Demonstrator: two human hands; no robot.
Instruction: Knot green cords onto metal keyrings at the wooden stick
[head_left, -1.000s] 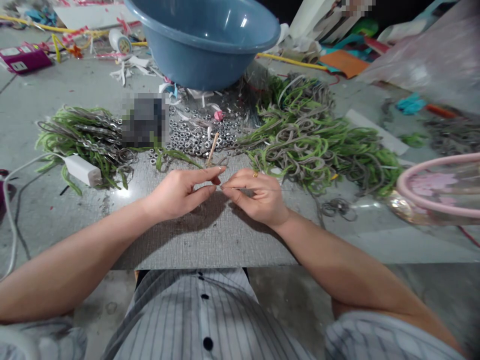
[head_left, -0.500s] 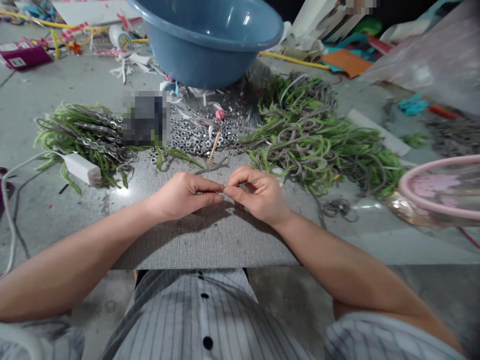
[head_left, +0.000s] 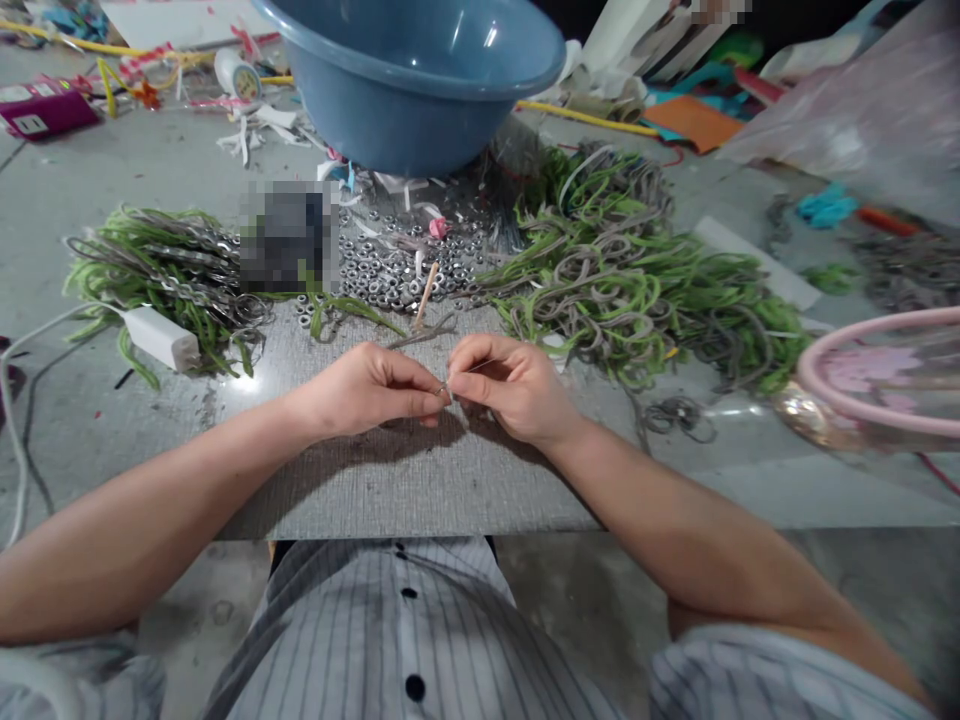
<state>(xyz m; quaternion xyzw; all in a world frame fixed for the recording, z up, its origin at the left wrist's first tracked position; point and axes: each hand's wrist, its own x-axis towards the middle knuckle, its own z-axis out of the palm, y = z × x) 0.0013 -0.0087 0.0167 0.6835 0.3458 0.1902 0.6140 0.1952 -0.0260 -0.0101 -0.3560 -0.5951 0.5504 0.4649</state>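
My left hand (head_left: 375, 392) and my right hand (head_left: 514, 385) meet fingertip to fingertip above the grey table mat (head_left: 360, 500). Both are closed in a pinch. Something tiny and thin, perhaps wire or thread, shows between the fingertips, too small to name. Just beyond the hands lie a thin wooden stick (head_left: 427, 292) and a spread of small metal rings (head_left: 375, 270). Tangled green and grey cords (head_left: 622, 270) are heaped to the right. A bundle of green cords with metal pieces (head_left: 161, 255) rests at the left.
A large blue basin (head_left: 420, 110) stands behind the rings. A white adapter (head_left: 161, 338) with its cable is at the left, and a pink-rimmed clear container (head_left: 885, 380) at the right. A purple box (head_left: 49, 110) sits at the far left, and a yellow cord (head_left: 589, 118) runs behind the basin.
The fingertips of my left hand have shifted slightly down, and its lower fingers show more beneath. A thin line now shows above my right hand's fingers. The pinches remain together.
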